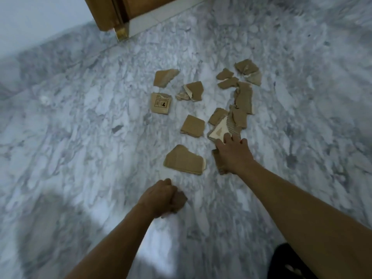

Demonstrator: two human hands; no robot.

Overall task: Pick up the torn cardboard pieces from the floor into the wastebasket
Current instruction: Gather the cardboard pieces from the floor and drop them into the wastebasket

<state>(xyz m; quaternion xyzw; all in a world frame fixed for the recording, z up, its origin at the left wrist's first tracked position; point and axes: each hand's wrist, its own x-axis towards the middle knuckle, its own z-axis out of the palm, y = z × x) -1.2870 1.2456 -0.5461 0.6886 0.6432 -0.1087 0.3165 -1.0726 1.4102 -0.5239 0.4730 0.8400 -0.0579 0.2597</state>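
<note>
Head view: cardboard pieces (193, 125), over 10, lay scattered on the floor (80, 117); wastebasket unseen.
Handling: probably light, stiff and flat; best pinched at a torn edge.
Right hand (231, 154): fingers spread, pressing a pale piece (218, 132).
Left hand (161, 198): curled, seemingly round a scrap (180, 198).
Beyond: wooden door (112, 11).

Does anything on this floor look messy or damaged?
Torn brown cardboard pieces lie scattered over the grey marble floor, edges ragged; one triangular scrap by the right hand shows a peeled white face. The left hand grips a small piece.
</note>
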